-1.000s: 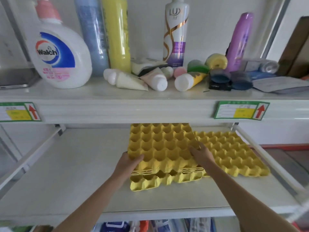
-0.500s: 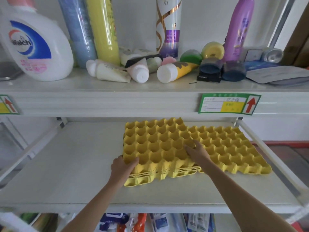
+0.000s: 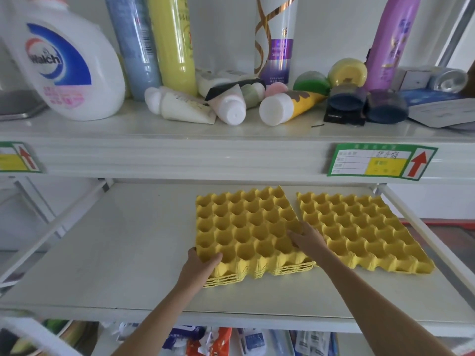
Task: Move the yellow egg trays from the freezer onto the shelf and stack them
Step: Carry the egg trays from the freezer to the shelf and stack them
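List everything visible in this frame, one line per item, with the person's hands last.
Egg tray stack: several nested, yellow, lower shelf centre.
Single egg tray: one, yellow, right of the stack.
Detergent jug: one, white, upper shelf left.
Tall bottles: four; blue, yellow, white, purple; upper shelf back.
Tubes: several, mostly white, lying on upper shelf.
Shelf labels: two, green, shelf edge.
Left hand: gripping the stack's front left corner.
Right hand: resting on the stack's right edge.
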